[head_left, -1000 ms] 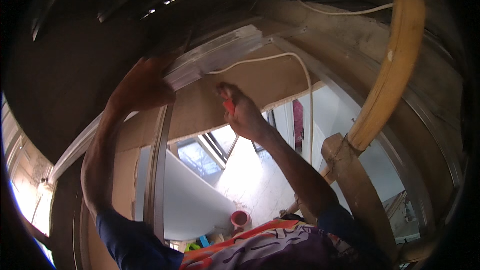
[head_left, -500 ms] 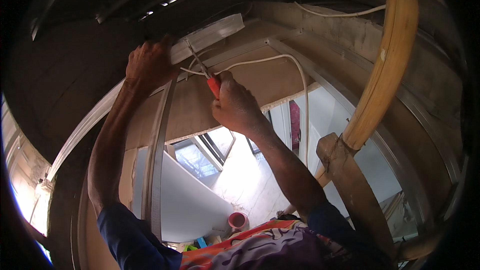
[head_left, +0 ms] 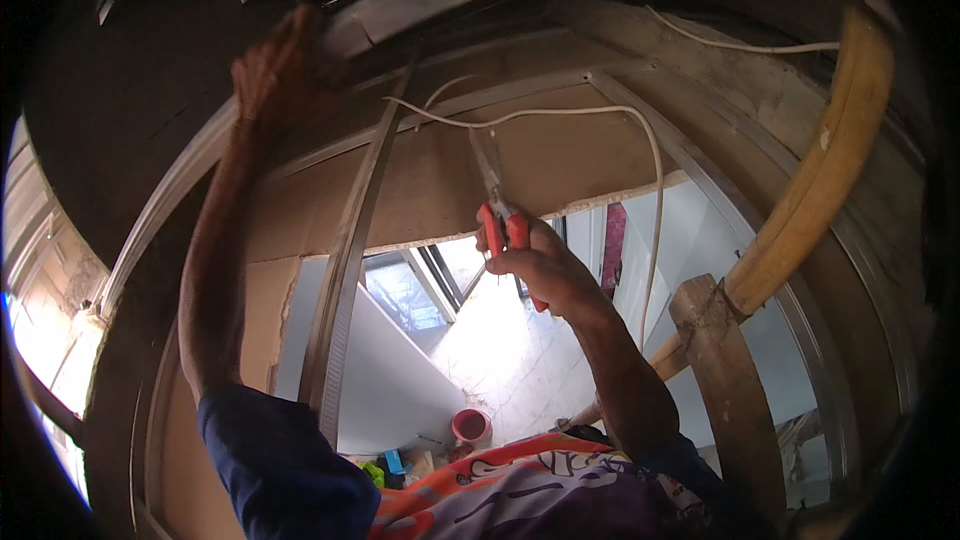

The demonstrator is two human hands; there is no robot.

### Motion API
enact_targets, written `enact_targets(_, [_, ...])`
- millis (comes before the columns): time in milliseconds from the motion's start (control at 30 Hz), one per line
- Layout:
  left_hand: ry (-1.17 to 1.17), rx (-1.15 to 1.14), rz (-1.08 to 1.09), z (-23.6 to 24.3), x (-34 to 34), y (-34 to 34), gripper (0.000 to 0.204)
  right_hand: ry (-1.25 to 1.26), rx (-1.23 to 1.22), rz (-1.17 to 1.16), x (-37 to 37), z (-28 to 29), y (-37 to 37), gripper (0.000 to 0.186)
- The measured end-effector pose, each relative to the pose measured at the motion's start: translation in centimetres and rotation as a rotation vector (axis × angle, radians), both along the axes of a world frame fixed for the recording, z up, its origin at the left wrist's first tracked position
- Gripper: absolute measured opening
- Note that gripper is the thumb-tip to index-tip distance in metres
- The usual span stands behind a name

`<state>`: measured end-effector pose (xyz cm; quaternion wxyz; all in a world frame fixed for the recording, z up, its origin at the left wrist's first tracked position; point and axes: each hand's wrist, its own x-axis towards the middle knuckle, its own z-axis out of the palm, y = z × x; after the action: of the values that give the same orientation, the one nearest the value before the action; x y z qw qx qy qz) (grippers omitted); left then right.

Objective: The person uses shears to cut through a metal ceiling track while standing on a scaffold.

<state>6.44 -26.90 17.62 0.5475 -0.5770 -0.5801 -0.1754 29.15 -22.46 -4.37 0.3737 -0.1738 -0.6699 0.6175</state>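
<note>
My left hand [head_left: 275,75], blurred by motion, is raised high at the left and closed around a pale metal channel [head_left: 420,0]. The channel's free end juts out to the right of the hand, with a thin dark line across it. Lower and to the right, my right hand [head_left: 550,265] grips red-handled metal snips [head_left: 492,180]. Their blades point up and stand apart from the channel. A white cable [head_left: 540,114] hangs loosely between my hands and bends down at the right.
A metal stud [head_left: 350,250] slants between my arms. At the right stand a bamboo pole [head_left: 825,160] and a wooden post [head_left: 725,380]. Far below are a pink bucket [head_left: 471,426], a white curved panel [head_left: 390,370] and a bright floor [head_left: 500,350].
The snips have come away from the channel, moving down and right with my right hand. My left hand and the channel have moved upward. The whole view has shifted slightly.
</note>
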Motion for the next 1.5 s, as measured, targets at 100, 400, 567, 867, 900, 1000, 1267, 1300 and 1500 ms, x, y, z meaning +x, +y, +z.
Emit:
enact_targets(100, [-0.107, -0.057, 0.008, -1.3, 1.3, 0.9, 0.052, -0.01, 0.349, -0.239, -0.4, 1.4, -0.3, 0.048])
enact_targets(400, [-0.09, -0.193, -0.014, -3.4, 3.4, 2.7, 0.035, -0.11, 0.366, -0.397, -3.7, 2.1, 2.3, 0.037])
enact_targets(567, [-0.065, -0.187, -0.025, -4.4, 3.7, 3.5, 0.029, -0.166, 0.4, -0.452, -4.6, 3.9, 3.1, 0.041])
enact_targets(867, [-0.081, -0.188, -0.015, -6.0, 3.1, 4.8, 0.029, -0.244, 0.4, -0.462, -5.3, 4.4, 3.8, 0.04])
enact_targets(900, [-0.078, -0.2, 0.003, -6.0, 3.4, 4.6, 0.031, -0.254, 0.382, -0.44, -5.1, 4.8, 3.7, 0.04])
enact_targets(1000, [-0.084, -0.202, 0.031, -6.4, 3.3, 4.7, 0.035, -0.31, 0.317, -0.388, -4.8, 5.8, 3.1, 0.04])
enact_targets(1267, [-0.057, -0.195, 0.017, -7.0, 2.9, 5.0, 0.034, -0.382, 0.303, -0.392, -5.3, 5.1, 3.4, 0.041])
enact_targets(1300, [-0.059, -0.196, 0.016, -7.0, 2.8, 5.0, 0.034, -0.381, 0.301, -0.389, -5.4, 5.1, 3.3, 0.041])
enact_targets(1500, [-0.061, -0.197, -0.003, -7.2, 2.7, 5.2, 0.022, -0.403, 0.31, -0.372, -5.4, 5.0, 3.6, 0.044])
